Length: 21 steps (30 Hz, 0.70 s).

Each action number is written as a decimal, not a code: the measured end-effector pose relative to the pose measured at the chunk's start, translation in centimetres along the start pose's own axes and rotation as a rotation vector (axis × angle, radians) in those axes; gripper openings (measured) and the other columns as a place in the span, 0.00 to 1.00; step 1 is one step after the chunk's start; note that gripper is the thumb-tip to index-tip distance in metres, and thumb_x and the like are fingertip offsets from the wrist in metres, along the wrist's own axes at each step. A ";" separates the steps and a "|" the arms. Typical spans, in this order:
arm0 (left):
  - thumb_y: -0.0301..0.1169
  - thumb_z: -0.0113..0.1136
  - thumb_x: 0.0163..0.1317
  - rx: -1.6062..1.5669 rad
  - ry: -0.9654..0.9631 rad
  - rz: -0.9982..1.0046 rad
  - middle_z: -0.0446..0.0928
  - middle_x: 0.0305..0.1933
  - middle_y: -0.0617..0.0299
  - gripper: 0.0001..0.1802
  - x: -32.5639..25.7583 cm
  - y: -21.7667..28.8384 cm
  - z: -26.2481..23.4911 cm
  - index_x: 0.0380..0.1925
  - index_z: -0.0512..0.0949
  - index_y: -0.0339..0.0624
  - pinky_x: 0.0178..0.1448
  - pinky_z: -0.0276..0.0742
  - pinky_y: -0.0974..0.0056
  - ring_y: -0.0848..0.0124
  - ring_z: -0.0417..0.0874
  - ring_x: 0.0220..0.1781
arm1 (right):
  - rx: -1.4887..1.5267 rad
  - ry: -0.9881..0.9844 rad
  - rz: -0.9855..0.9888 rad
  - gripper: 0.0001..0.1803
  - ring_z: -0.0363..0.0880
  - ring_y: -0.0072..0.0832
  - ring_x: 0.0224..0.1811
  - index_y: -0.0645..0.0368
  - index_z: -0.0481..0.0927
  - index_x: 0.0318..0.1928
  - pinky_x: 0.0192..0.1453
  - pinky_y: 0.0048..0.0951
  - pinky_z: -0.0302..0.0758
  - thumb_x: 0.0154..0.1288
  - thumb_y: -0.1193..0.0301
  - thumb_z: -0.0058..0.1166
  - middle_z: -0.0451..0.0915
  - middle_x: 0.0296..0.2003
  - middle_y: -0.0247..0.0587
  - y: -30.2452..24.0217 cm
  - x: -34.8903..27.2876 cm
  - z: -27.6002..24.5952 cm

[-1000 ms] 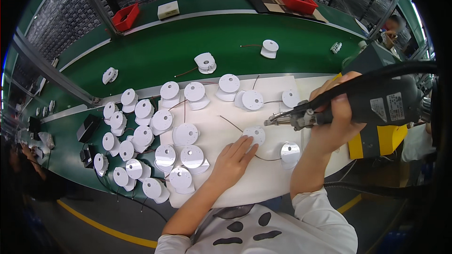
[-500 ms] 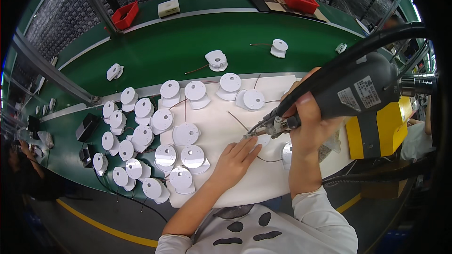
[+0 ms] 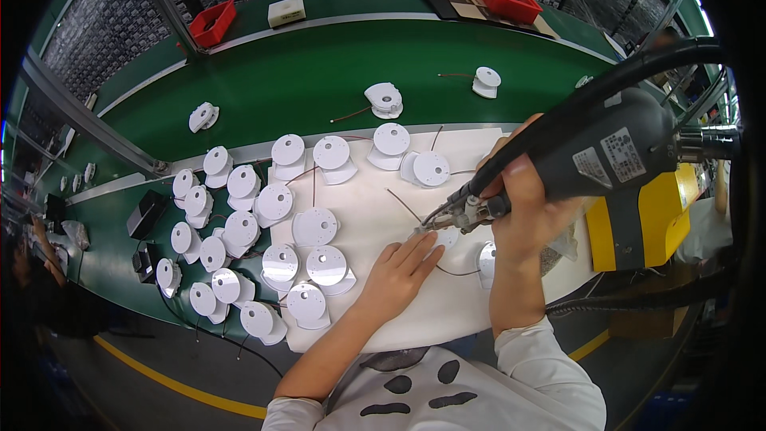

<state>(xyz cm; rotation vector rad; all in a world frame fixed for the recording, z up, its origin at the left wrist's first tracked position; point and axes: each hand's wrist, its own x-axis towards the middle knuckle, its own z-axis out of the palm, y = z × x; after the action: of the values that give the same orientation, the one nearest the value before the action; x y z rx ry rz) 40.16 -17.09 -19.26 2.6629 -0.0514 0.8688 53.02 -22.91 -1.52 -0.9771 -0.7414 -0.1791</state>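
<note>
My right hand (image 3: 523, 207) is wrapped round a black power screwdriver (image 3: 598, 148), tilted with its metal nozzle pointing down and left. The nozzle tip meets a white round housing (image 3: 448, 238) on the pale work mat (image 3: 383, 215). Beside the tip, the fingers and thumb of my left hand (image 3: 403, 271) are close together, holding this housing at its edge; hand and tool cover much of it. A thin dark wire shows near it. Another white housing (image 3: 486, 259) lies right of it, partly behind my right wrist.
Several white housings with wires (image 3: 242, 229) crowd the mat's left side and the green bench. Beyond the mat runs a green conveyor (image 3: 303, 72) carrying more housings (image 3: 386, 100). Red bins (image 3: 212, 24) stand at the back. A yellow-and-black machine (image 3: 638, 227) is at right.
The housings on the green conveyor have shifted right, and the far-right one is now mostly behind the screwdriver's cable. My hands and the screwdriver have hardly moved.
</note>
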 end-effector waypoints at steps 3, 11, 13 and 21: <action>0.26 0.61 0.51 -0.002 0.000 0.002 0.78 0.59 0.53 0.21 -0.1 0.0 0.0 0.49 0.84 0.40 0.53 0.75 0.60 0.60 0.80 0.62 | 0.043 -0.083 -0.031 0.12 0.75 0.15 0.21 0.65 0.76 0.43 0.24 0.16 0.69 0.60 0.83 0.62 0.79 0.28 0.35 1.0 -0.3 -0.5; 0.24 0.62 0.52 -0.012 -0.002 0.048 0.78 0.59 0.52 0.22 -0.3 -0.2 -0.2 0.50 0.83 0.38 0.51 0.80 0.57 0.56 0.80 0.61 | 0.040 0.002 0.034 0.14 0.75 0.16 0.22 0.65 0.76 0.46 0.24 0.18 0.71 0.60 0.82 0.62 0.79 0.30 0.36 -0.4 -0.3 -0.1; 0.24 0.63 0.53 0.035 0.001 0.048 0.78 0.59 0.52 0.21 -0.2 0.3 -1.3 0.50 0.83 0.38 0.51 0.80 0.57 0.56 0.81 0.61 | -0.091 0.095 -0.075 0.18 0.72 0.20 0.20 0.67 0.72 0.50 0.24 0.21 0.70 0.61 0.74 0.55 0.77 0.29 0.40 -1.0 0.5 -1.8; 0.24 0.58 0.60 0.434 0.122 -0.017 0.81 0.53 0.47 0.15 10.1 -9.9 -5.5 0.47 0.81 0.35 0.53 0.76 0.52 0.52 0.81 0.56 | -0.298 0.358 -0.181 0.19 0.68 0.23 0.18 0.71 0.78 0.48 0.25 0.21 0.66 0.57 0.72 0.57 0.79 0.29 0.44 -3.7 3.2 -5.3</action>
<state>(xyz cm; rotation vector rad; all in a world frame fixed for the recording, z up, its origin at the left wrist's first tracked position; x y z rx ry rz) 46.62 -5.23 -12.27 2.9881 0.2122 1.1465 56.31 -28.72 1.23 -1.1207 -0.4790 -0.6203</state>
